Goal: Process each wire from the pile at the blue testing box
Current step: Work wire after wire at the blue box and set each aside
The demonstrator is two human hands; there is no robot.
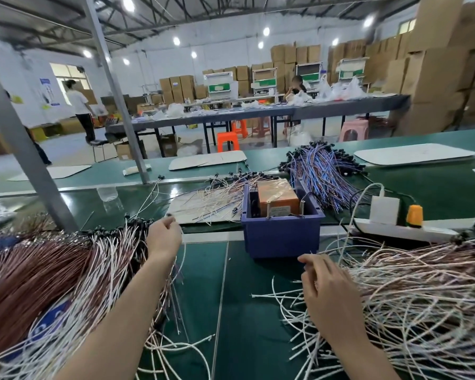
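Note:
The blue testing box point(281, 234) stands at the middle of the green bench, with an orange unit point(277, 197) wrapped in plastic inside it. My left hand point(163, 237) is left of the box and pinches the black end of a thin white wire point(183, 253) that hangs down from its fingers. To its left lies a big sorted pile of white and brown wires point(66, 267). My right hand point(329, 292) hovers at the left edge of a tangled pile of white and brown wires point(412, 292), fingers curled; whether it holds a wire is unclear.
Behind the box lie loose wires on a pale board point(203, 207) and a heap of blue-purple wires point(318, 171). A white power strip point(401, 229) with a white charger and an orange plug sits right of the box. A grey post point(25, 154) rises at left.

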